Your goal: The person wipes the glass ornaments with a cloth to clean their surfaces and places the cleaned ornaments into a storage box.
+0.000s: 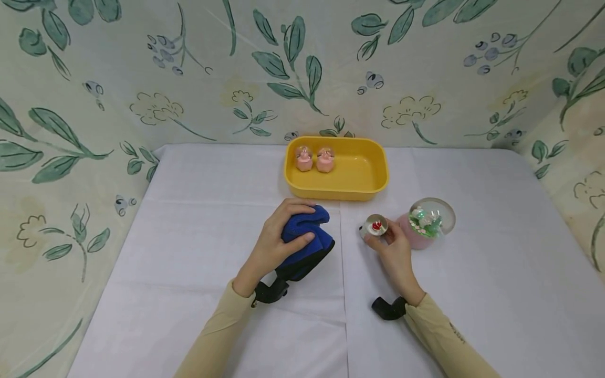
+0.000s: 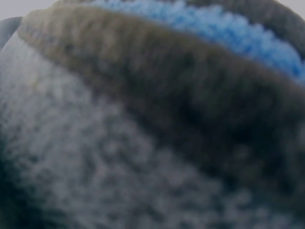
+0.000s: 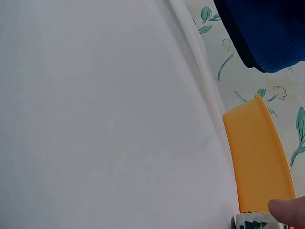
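Observation:
My left hand (image 1: 264, 247) grips a folded blue cloth (image 1: 307, 239) with a black edge, held above the table left of centre. Close up in the left wrist view, a blurred dark edge and a fuzzy blue strip (image 2: 214, 29) of the cloth fill most of the picture. With thumb and fingers, my right hand (image 1: 398, 260) pinches a small snow globe (image 1: 376, 226) that has a red figure inside. At the bottom of the right wrist view, a fingertip (image 3: 289, 211) overlaps the globe's white base (image 3: 255, 221), which bears green tree shapes.
A larger snow globe (image 1: 427, 220) on a pink base lies tilted just right of my right hand. Behind the hands stands a yellow tray (image 1: 361, 191) with two small pink globes (image 1: 325, 160) at its left end. White cloth covers the table (image 1: 189, 231); a leaf-patterned curtain hangs behind.

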`<state>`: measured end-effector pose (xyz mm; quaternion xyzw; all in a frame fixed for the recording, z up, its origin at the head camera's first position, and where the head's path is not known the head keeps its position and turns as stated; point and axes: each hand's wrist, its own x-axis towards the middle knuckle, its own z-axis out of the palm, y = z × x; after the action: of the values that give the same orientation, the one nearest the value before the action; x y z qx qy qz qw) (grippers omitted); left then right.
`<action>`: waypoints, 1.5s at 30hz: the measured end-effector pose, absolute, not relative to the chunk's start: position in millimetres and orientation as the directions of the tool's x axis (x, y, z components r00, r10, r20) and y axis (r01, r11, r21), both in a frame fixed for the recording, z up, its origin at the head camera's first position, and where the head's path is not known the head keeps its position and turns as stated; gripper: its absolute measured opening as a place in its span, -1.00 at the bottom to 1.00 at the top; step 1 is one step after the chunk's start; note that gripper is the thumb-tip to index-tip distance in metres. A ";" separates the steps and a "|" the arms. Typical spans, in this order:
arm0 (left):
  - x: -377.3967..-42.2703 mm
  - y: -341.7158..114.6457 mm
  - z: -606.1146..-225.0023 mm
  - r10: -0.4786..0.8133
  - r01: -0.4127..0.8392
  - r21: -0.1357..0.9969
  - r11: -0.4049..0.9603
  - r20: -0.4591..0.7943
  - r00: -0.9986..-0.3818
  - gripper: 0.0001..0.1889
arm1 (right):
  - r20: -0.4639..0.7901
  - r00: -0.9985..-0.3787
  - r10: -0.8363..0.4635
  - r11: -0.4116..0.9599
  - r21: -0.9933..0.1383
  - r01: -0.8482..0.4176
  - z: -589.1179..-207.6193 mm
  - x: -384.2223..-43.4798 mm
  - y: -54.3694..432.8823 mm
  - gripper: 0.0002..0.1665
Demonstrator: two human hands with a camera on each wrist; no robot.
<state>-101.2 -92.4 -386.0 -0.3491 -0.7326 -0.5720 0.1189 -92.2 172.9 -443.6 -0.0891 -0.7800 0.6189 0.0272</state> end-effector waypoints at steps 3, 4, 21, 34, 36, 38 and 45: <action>-101.1 -92.6 -385.8 0.375 0.648 0.754 0.104 0.574 -0.728 -0.52 | -0.081 -0.980 0.182 0.245 -0.961 0.125 -444.7 -93.6 172.8 -0.34; -101.1 -92.7 -385.7 0.376 0.649 0.754 0.104 0.574 -0.727 -0.52 | -0.082 -0.980 0.183 0.252 -0.959 0.127 -445.1 -94.0 172.8 -0.35; -102.9 -93.0 -385.0 0.375 0.645 0.756 0.113 0.569 -0.732 -0.51 | -0.112 -0.974 0.197 0.361 -0.915 0.178 -436.4 -94.5 170.7 -0.45; -102.7 -93.1 -383.9 0.367 0.625 0.769 0.131 0.548 -0.751 -0.55 | 0.077 -0.989 0.129 0.004 -0.997 -0.077 -389.0 -84.0 163.4 -0.59; -102.7 -92.9 -384.3 0.366 0.626 0.768 0.134 0.548 -0.752 -0.53 | 0.120 -0.986 0.117 -0.027 -0.992 -0.124 -382.1 -82.3 161.8 -0.58; -102.7 -92.6 -384.0 0.366 0.627 0.767 0.137 0.549 -0.751 -0.51 | 0.154 -0.982 0.109 -0.059 -0.985 -0.161 -376.5 -80.9 160.2 -0.56; -103.1 -91.2 -383.6 0.367 0.631 0.767 0.119 0.556 -0.745 -0.52 | 0.209 -0.973 0.096 -0.104 -0.970 -0.218 -363.5 -76.6 153.4 -0.54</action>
<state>-103.1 -91.2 -383.6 -0.3375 -0.7391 -0.5714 0.1156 -76.6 153.4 -363.5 0.0464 -0.6610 0.7414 0.1059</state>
